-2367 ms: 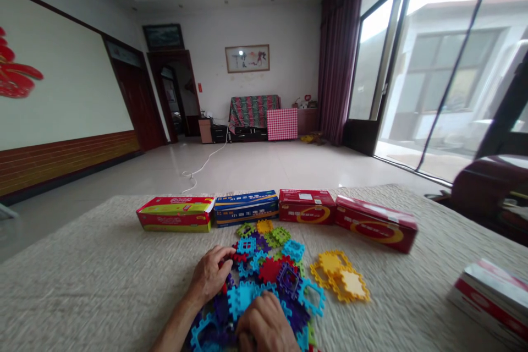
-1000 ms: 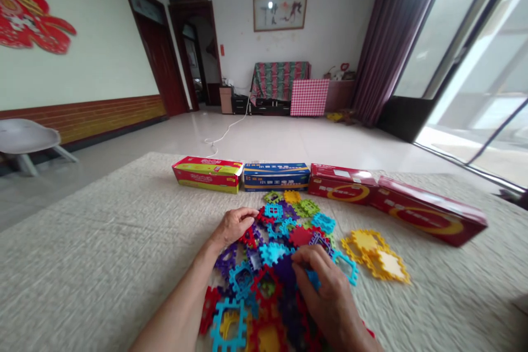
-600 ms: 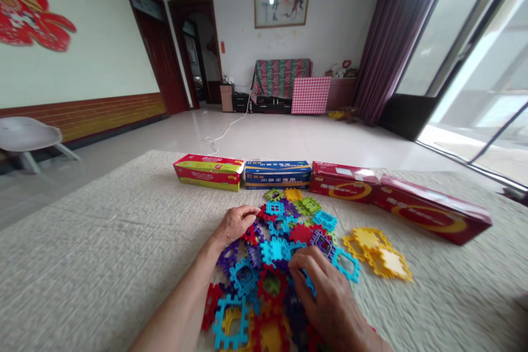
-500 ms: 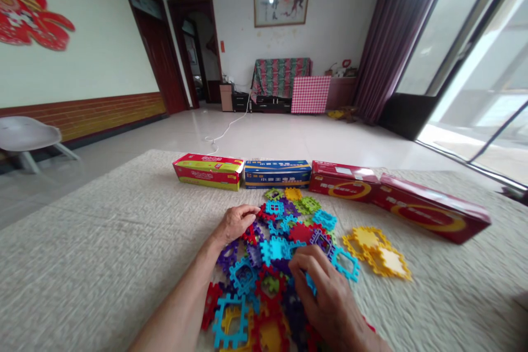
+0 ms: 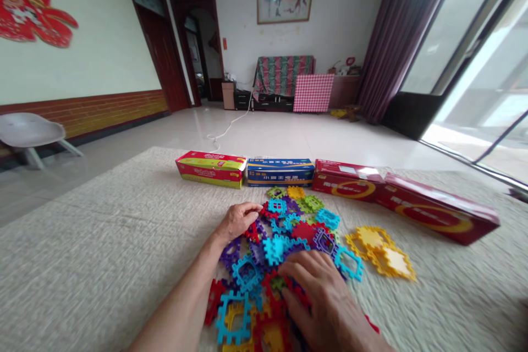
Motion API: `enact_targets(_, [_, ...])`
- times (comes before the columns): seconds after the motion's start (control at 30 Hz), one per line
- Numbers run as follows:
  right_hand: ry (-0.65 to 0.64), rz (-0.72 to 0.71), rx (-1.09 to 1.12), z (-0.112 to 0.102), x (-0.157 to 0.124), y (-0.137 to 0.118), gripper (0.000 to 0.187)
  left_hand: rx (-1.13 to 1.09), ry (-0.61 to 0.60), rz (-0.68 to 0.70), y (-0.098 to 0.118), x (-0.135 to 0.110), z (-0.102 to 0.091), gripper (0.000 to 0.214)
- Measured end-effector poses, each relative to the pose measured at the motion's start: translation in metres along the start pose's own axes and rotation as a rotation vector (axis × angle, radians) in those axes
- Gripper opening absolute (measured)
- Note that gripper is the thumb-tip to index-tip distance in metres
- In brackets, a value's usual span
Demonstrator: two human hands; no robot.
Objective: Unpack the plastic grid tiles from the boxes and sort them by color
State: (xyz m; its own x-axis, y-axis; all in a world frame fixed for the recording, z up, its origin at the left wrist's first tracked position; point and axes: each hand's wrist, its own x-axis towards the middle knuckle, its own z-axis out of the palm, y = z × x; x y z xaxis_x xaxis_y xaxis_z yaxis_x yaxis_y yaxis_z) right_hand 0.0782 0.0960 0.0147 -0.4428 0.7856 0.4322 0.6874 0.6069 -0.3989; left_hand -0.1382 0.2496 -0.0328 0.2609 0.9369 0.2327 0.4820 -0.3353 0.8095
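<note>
You were in a home's living room: a cloth-draped sofa (image 5: pixel 282 73) stood below a framed painting (image 5: pixel 284 1), purple curtains (image 5: pixel 408 33) hung beside tall glass doors (image 5: pixel 482 77), a red paper-cut (image 5: pixel 28 11) decorated one wall (image 5: pixel 94 49), and toy interlocking tiles (image 5: pixel 274 247) littered the surface (image 5: pixel 103 247).

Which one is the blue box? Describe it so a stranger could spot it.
On the beige table, four cartons lie in a row beyond the pile of plastic tiles. The blue box is second from the left, flanked by a red-and-yellow box and a red box; it alone is blue.
</note>
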Motion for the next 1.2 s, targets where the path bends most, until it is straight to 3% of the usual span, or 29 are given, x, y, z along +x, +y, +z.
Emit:
enact_targets(0.07, [-0.104, 0.021, 0.004, -0.002, 0.0, -0.008, 0.03, -0.002, 0.002, -0.001, -0.001, 0.0, 0.0, 0.03])
enact_targets(0.17, [-0.151, 0.082, 0.009, 0.001, 0.0, -0.012, 0.042, -0.005, 0.003, -0.001, -0.002, 0.001, 0.0, 0.03])
enact_targets(0.3, [-0.168, 0.136, 0.018, 0.008, -0.002, -0.012, 0.039, -0.008, 0.012, -0.004, -0.001, 0.001, 0.001, 0.03])
enact_targets(0.43, [-0.113, 0.128, 0.024, 0.014, -0.004, -0.013, 0.048, -0.004, 0.021, -0.003, 0.003, 0.001, 0.001, 0.029])
enact_targets(0.67, [-0.122, 0.084, 0.014, 0.012, -0.002, -0.012, 0.031, 0.027, 0.024, -0.001, 0.005, 0.002, 0.001, 0.03])
enact_targets(0.8, [0.0, 0.012, 0.043, 0.009, -0.003, -0.012, 0.035, 0.02, 0.02, 0.009, 0.002, 0.002, 0.002, 0.03])
enact_targets(0.93, [0.179, 0.049, 0.14, 0.011, -0.003, -0.001, 0.037, 0.025, -0.003, 0.025, -0.007, 0.004, 0.003, 0.033])
enact_targets(1.1, [0.49, 0.215, -0.078, -0.003, -0.001, 0.053, 0.025, 0.042, -0.008, 0.001, -0.017, 0.007, 0.003, 0.035])
enact_targets(1.2, [0.555, 0.347, -0.278, -0.02, -0.008, 0.094, 0.026, 0.053, -0.007, 0.002, -0.015, 0.006, 0.003, 0.037])
